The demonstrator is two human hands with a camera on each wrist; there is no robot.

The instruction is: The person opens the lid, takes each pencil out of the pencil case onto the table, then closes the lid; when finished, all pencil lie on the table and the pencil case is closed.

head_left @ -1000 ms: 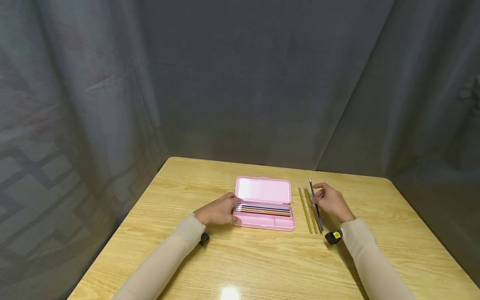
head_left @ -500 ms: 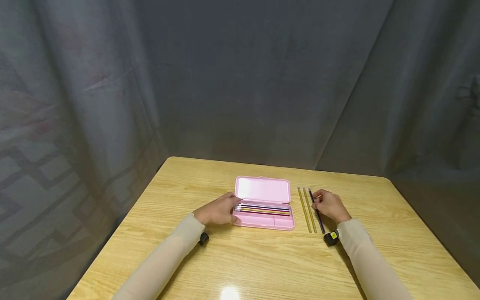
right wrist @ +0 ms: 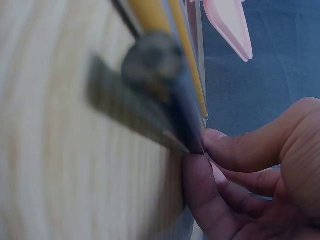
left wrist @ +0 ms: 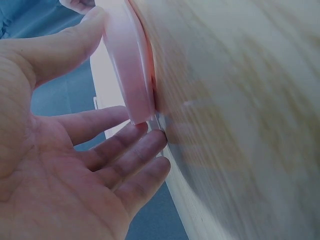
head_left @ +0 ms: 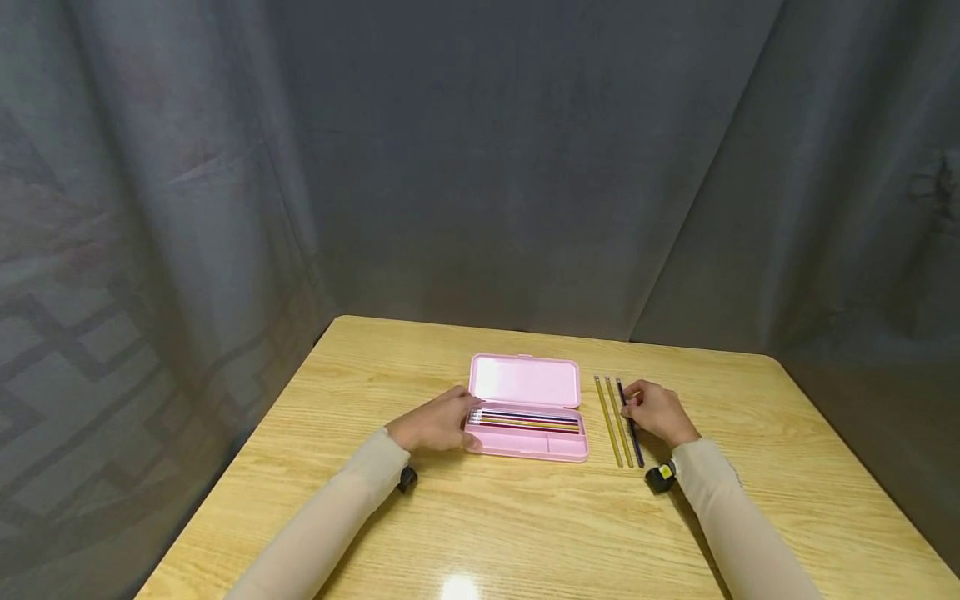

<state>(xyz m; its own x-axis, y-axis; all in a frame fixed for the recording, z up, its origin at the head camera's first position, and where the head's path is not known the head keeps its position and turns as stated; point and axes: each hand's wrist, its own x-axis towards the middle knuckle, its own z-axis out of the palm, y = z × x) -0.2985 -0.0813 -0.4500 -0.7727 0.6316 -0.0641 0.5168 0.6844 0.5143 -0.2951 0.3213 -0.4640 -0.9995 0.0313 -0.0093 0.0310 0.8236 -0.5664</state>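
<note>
A pink pencil case [head_left: 525, 450] lies open on the table, its lid [head_left: 525, 381] folded back. Several pencils [head_left: 525, 420] lie side by side in its long compartment. My left hand [head_left: 438, 419] spans the case's left end; in the left wrist view the nearly straight fingers [left wrist: 115, 145] touch one corner, with the thumb at the other. To the right, my right hand [head_left: 660, 411] pinches a dark blue pencil [head_left: 637, 448] between thumb and fingertips, low over the wood. Two yellow pencils [head_left: 607, 421] lie left of it, nearly parallel, with small gaps between.
The wooden table [head_left: 480, 517] has its far edge just behind the case, with a grey curtain [head_left: 480, 167] beyond. Two small compartments in the front of the case hold nothing visible. Each wrist bears a small black camera [head_left: 660, 477].
The dark blue pencil has gone from tilted, its eraser end raised, to lying in line with the yellow ones, its near end shifting slightly left. My left hand stays on the case.
</note>
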